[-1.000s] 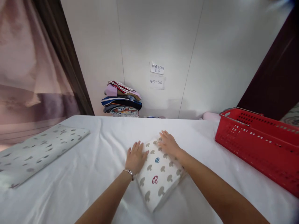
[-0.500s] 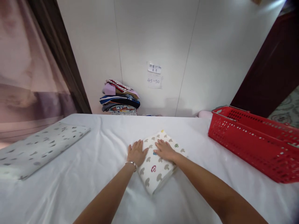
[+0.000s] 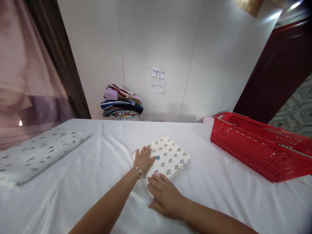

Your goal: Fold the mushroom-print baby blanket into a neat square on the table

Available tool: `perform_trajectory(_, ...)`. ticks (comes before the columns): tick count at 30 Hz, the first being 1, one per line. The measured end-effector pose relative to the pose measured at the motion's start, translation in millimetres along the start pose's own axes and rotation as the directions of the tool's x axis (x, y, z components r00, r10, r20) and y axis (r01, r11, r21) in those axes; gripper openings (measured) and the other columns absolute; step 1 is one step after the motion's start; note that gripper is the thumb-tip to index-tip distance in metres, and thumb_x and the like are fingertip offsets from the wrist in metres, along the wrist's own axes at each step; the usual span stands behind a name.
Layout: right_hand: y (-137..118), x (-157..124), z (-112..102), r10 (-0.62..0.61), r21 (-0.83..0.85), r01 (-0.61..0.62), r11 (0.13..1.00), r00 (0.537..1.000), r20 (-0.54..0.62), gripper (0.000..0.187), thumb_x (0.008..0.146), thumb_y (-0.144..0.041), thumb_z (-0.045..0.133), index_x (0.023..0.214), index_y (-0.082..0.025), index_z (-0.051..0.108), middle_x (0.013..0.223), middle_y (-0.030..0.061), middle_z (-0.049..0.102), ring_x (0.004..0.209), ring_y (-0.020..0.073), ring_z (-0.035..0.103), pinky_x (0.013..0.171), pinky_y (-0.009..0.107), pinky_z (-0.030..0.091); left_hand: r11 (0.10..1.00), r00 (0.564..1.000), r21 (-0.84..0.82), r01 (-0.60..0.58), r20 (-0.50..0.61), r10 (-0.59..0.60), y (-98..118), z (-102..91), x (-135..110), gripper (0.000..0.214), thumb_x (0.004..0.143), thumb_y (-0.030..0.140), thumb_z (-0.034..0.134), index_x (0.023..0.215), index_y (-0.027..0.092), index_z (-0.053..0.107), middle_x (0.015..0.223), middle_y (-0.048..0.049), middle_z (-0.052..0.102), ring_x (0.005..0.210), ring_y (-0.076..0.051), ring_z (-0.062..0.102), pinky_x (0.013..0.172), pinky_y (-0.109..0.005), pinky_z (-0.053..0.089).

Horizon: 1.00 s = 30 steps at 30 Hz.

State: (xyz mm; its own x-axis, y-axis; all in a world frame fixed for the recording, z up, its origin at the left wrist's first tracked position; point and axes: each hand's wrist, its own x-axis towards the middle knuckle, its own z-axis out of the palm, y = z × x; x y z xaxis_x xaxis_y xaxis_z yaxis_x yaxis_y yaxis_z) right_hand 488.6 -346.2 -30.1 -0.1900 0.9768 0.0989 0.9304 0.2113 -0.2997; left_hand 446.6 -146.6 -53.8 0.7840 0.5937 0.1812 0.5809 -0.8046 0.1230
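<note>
A folded white cloth [image 3: 168,152] with a mushroom print lies in the middle of the table, turned so that one corner points toward me. My left hand [image 3: 144,160] rests flat on its left side with the fingers stretched out. Over the near corner of the cloth lies my right hand [image 3: 167,196], palm down, fingers spread, thumb out to the side. That near corner is mostly hidden beneath the right hand. A bracelet [image 3: 138,171] circles my left wrist.
White fabric [image 3: 107,195] covers the table, slightly wrinkled. At the left lies another folded white cloth [image 3: 46,151] with grey marks. A red plastic basket [image 3: 246,143] stands at the right. Beyond the far edge, folded clothes [image 3: 122,104] are stacked against the wall.
My right hand has moved from the middle of the mushroom cloth down to its near corner. My left hand stays at the left side. The view has shifted slightly.
</note>
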Motion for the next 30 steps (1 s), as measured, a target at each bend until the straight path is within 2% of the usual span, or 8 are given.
perform_trajectory(5,4.6,-5.3,-9.0,-0.052,0.026,0.053,0.998,0.998,-0.045,0.045,0.088,-0.041,0.043,0.128,-0.022,0.042,0.133,0.0034,0.044,0.127,0.0162,0.03,0.108,0.035,0.012,0.999,1.0,-0.045,-0.025,-0.02,0.024,-3.1,11.2,-6.3,0.051,0.087,0.045,0.029,0.13,0.02,0.04,0.142,-0.0041,0.031,0.133,-0.023,0.021,0.108,-0.049,0.009)
perform_trajectory(8,32.1,-11.1,-15.7,0.16,0.054,-0.152,0.987,0.961,-0.224,0.038,0.089,-0.035,0.04,0.125,-0.025,0.046,0.13,0.0025,0.048,0.124,0.0167,0.034,0.108,0.039,0.014,0.993,0.997,-0.108,-0.042,-0.073,0.034,-6.4,12.1,-9.5,0.048,0.088,0.043,0.029,0.127,0.02,0.044,0.141,-0.0042,0.034,0.132,-0.022,0.023,0.109,-0.047,0.011)
perform_trajectory(12,96.8,-23.6,-14.9,0.544,0.212,-0.512,0.832,0.679,-0.494,0.047,0.083,-0.039,0.043,0.125,-0.017,0.048,0.135,0.0097,0.04,0.126,0.0234,0.032,0.104,0.041,0.026,0.975,0.98,-0.207,0.083,-0.161,-0.118,-10.7,11.7,-13.2,0.044,0.089,0.039,0.031,0.124,0.017,0.048,0.14,-0.0059,0.036,0.132,-0.021,0.022,0.109,-0.043,0.013)
perform_trajectory(15,137.5,-32.2,-9.7,0.754,0.442,-0.613,0.655,0.489,-0.439,0.053,0.08,-0.043,0.044,0.126,-0.017,0.048,0.127,0.0087,0.049,0.12,0.0247,0.041,0.099,0.04,0.034,0.925,0.948,-0.297,0.236,-0.138,-0.286,-19.9,11.1,-9.7,0.047,0.088,0.04,0.033,0.126,0.016,0.045,0.141,-0.0068,0.033,0.131,-0.023,0.023,0.106,-0.043,0.022)
perform_trajectory(18,156.5,-32.7,-5.1,0.871,0.596,-0.635,0.491,0.376,-0.317,0.053,0.077,-0.045,0.048,0.124,-0.019,0.05,0.112,0.0069,0.06,0.107,0.0248,0.052,0.089,0.038,0.042,0.884,0.935,-0.348,0.311,-0.054,-0.35,-34.4,8.9,-0.6,0.05,0.088,0.041,0.031,0.126,0.013,0.044,0.135,-0.0103,0.042,0.125,-0.024,0.035,0.1,-0.037,0.032)
perform_trajectory(20,160.5,-27.9,-3.7,0.888,0.621,-0.636,0.458,0.363,-0.283,0.053,0.074,-0.043,0.051,0.121,-0.019,0.052,0.108,0.0067,0.062,0.102,0.0243,0.056,0.085,0.037,0.044,0.881,0.94,-0.349,0.32,-0.001,-0.342,-43.5,6.0,5.6,0.048,0.088,0.041,0.032,0.122,0.013,0.048,0.125,-0.0112,0.051,0.117,-0.023,0.043,0.097,-0.034,0.035)
perform_trajectory(24,167.8,-14.6,-8.1,0.863,0.603,-0.623,0.498,0.419,-0.281,0.047,0.068,-0.032,0.054,0.113,-0.018,0.058,0.105,0.0051,0.064,0.095,0.0221,0.059,0.083,0.032,0.046,0.871,0.938,-0.353,0.341,0.064,-0.341,-51.9,-3.0,7.5,0.037,0.087,0.038,0.033,0.105,0.018,0.059,0.111,-0.0086,0.06,0.102,-0.021,0.054,0.086,-0.03,0.041)
perform_trajectory(30,197.1,-5.4,-26.4,0.848,0.542,-0.653,0.529,0.423,-0.318,0.049,0.072,-0.023,0.046,0.119,-0.014,0.054,0.118,0.0063,0.057,0.107,0.0199,0.053,0.092,0.03,0.041,0.864,0.938,-0.367,0.346,0.16,-0.308,-41.0,-15.4,-22.8,0.031,0.084,0.039,0.036,0.09,0.024,0.062,0.093,-0.0035,0.067,0.083,-0.019,0.061,0.069,-0.027,0.043)
